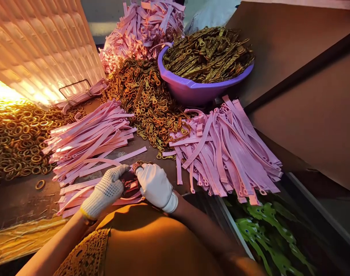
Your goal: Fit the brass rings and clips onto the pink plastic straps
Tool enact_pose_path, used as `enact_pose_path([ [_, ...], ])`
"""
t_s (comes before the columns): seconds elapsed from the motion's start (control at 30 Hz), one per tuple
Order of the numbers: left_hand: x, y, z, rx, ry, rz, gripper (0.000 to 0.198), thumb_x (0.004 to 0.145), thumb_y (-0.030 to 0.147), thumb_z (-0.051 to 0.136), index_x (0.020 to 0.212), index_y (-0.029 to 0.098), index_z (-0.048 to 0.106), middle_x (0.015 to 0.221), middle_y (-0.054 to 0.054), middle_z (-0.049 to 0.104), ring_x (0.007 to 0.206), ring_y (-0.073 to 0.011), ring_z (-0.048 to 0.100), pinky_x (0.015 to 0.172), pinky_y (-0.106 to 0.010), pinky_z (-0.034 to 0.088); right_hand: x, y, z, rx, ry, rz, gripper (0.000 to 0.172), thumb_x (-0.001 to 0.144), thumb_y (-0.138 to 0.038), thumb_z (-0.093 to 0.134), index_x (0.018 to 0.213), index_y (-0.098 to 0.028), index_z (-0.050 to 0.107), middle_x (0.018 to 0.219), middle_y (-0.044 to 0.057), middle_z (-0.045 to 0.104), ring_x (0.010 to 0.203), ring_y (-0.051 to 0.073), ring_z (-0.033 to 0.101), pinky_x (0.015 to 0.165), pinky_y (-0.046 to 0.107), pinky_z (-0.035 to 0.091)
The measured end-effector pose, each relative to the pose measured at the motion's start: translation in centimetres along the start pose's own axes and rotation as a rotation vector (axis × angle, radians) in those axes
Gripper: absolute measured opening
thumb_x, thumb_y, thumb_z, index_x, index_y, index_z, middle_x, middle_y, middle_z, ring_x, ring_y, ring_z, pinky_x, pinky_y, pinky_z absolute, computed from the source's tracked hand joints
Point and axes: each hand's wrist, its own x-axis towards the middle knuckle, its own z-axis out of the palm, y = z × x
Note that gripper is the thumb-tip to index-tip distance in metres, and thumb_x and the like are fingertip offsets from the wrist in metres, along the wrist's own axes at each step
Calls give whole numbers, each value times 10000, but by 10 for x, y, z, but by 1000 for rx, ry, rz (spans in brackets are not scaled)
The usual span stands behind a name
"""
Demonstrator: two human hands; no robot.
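My left hand [106, 190], in a dotted white knit glove, is closed in front of my body, with thumb and fingers pinching a pink strap whose end is mostly hidden. Close beside it my right hand [156, 186], in a plain white glove, grips a small brown metal fitting [137, 165] at the fingertips. Both hands nearly meet over the table, so the exact join between strap and fitting cannot be made out. Pink straps [88, 134] lie layered just beyond and under my left hand. A second spread of pink straps [221, 149] lies to the right.
A heap of brown metal fittings [146, 99] fills the middle back. Loose rings [16, 142] cover the left. Behind are a purple basin [192, 90] heaped with long brown pieces and a pink strap pile [146, 30]. A corrugated panel [45, 50] stands left, a brown board [307, 84] right.
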Motion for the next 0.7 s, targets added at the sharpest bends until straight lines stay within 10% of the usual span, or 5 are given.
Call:
enact_pose_path([
  [0.27,-5,-10,-9,-5,-192,-2,245,705,178,547,874,178,725,613,-9,640,474,-132,492,454,-207,404,-14,-4,20,-28,172,-24,180,1002,-141,453,838,-154,529,767,89,584,683,190,484,581,297,298],
  [0.53,-11,-27,-1,148,-83,129,388,567,57,539,824,255,753,897,-46,766,995,-291,678,1027,-395,466,-20,-10,16,112,-63,71,217,1001,-173,414,1028,-134,626,879,123,629,785,234,567,666,331,431],
  [0.7,-23,-20,-7,19,-58,108,306,671,88,545,858,194,763,823,-54,745,756,-225,657,759,-310,539,-9,-5,-5,346,-117,5,345,969,-185,466,1287,-86,555,1120,154,667,981,241,626,875,340,495],
])
